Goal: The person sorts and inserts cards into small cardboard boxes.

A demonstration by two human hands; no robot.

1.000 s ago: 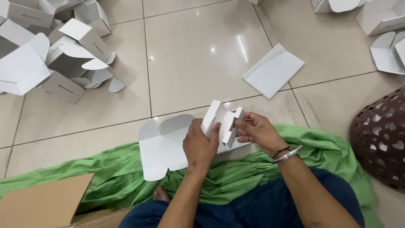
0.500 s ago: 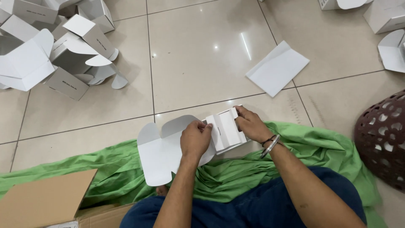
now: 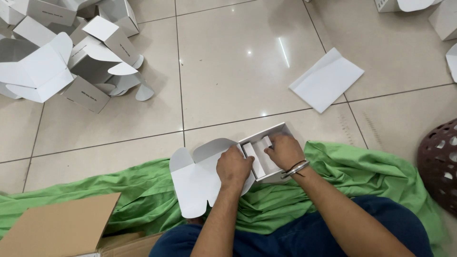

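Note:
A small white cardboard box lies on its side over the green cloth, its lid flap spread open to the left. My left hand presses on the box's near-left edge where the lid joins. My right hand, with a metal bangle on the wrist, reaches into the box's open top, fingers bent down on the inner flaps. Both hands grip the same box.
A heap of folded white boxes lies at the far left on the tiled floor. A flat white sheet rests on the tiles ahead. A brown cardboard carton sits near left, a dark perforated basket at the right edge.
The box was held up with its flaps loose; now it has been lowered onto the cloth and my right hand has pushed the flaps inside.

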